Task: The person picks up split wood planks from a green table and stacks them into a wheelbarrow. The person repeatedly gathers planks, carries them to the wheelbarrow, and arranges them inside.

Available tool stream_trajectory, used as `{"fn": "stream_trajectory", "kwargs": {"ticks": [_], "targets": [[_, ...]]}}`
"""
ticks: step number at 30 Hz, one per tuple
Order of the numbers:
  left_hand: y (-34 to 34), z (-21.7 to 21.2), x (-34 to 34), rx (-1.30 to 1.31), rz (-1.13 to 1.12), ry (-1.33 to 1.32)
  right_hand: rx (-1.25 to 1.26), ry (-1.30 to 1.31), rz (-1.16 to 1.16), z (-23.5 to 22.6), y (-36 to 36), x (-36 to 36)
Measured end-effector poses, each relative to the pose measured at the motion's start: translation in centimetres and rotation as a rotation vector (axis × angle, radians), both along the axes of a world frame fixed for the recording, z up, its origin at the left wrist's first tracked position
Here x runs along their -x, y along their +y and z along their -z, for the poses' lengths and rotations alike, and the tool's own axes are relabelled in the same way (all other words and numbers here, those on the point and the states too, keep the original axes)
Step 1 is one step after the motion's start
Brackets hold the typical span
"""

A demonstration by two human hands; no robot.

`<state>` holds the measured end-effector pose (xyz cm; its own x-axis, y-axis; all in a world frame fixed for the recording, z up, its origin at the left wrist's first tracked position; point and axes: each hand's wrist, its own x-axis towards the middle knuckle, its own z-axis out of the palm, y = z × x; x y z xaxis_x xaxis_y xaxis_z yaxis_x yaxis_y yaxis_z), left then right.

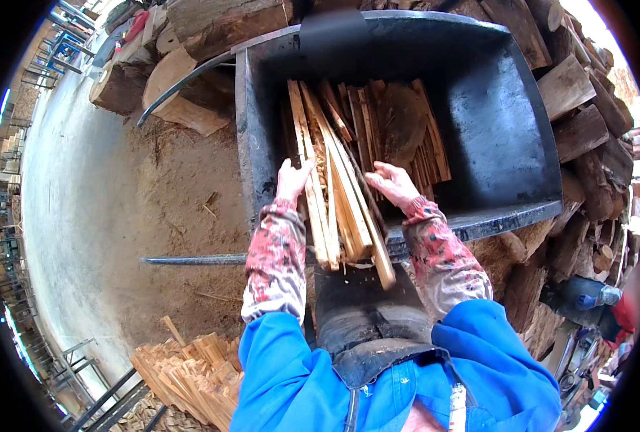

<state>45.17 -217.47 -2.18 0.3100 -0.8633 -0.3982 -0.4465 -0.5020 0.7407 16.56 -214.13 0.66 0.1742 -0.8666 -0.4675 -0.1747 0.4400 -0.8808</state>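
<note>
Long split wood sticks (348, 209) lie in a loose bundle between my hands, their near ends jutting over the front edge of a black metal cart tub (478, 115). My left hand (293, 180) rests against the bundle's left side, thumb and fingers apart. To the right, my right hand (395, 185) is open, its fingers stretched toward a dark-edged stick; whether the fingertips touch it is hard to tell. Beyond my right hand, more split sticks (367, 119) lie in the tub, beside a brown rounded wood piece (404, 126).
Stacked split logs (579, 93) surround the tub's far and right sides. A cart handle (194, 260) sticks out left, over sawdust-strewn ground (183, 209). At lower left stands a heap of split kindling (194, 374). At far right, a gloved hand (599, 297) of another person shows.
</note>
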Motion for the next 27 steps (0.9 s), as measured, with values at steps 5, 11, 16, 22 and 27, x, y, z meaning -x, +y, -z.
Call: {"fn": "stream_trajectory", "kwargs": {"ticks": [5,11,16,22,27], "targets": [[6.3,-2.5,-0.1,-0.182,0.032,0.154,-0.112,0.042,-0.12,1.7,5.0,-0.2],[8.5,-2.1,1.3,-0.154,-0.167,0.399,-0.197,-0.043,-0.135,-0.6,4.0,-0.7],[8.5,-1.4,2.5,-0.211,-0.153,0.711,-0.26,-0.122,-0.146,0.8,3.6,-2.8],[8.7,-1.4,3.4,-0.143,-0.298,0.869,-0.299,-0.134,-0.028,1.7,3.6,-4.7],[8.9,-4.0,5.0,-0.044,-0.303,0.94,-0.288,-0.194,-0.011,-1.8,3.8,-5.0]]}}
